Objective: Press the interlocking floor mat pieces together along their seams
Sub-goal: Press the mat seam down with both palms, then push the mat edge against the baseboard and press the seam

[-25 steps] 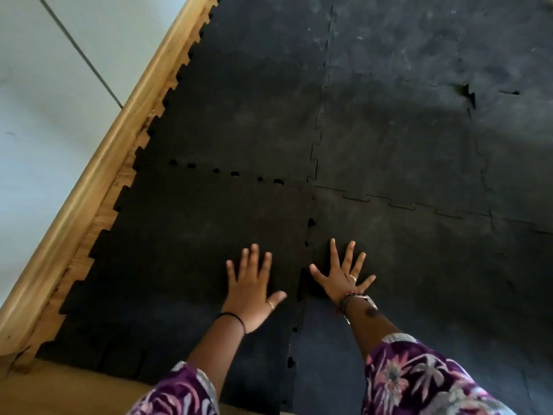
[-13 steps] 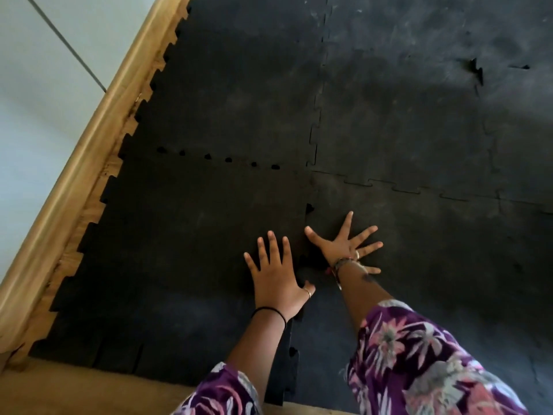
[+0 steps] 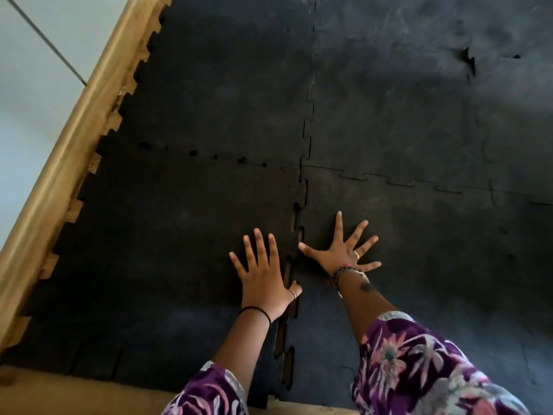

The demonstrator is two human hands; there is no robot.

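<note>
White wall [image 3: 36, 94] – wood skirting [image 3: 59, 163] at left.

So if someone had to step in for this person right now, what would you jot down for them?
Left hand: flat, fingers spread, on the near-left mat piece, beside the seam.
Right hand: flat and splayed on the near-right mat piece, thumb at the seam.
Seam between the hands: gaps show between the teeth, also nearer the body.
Cross seam to the far-left piece: small holes remain.
Right-hand cross seam looks closed.
Left to do: press down the open seams.
</note>
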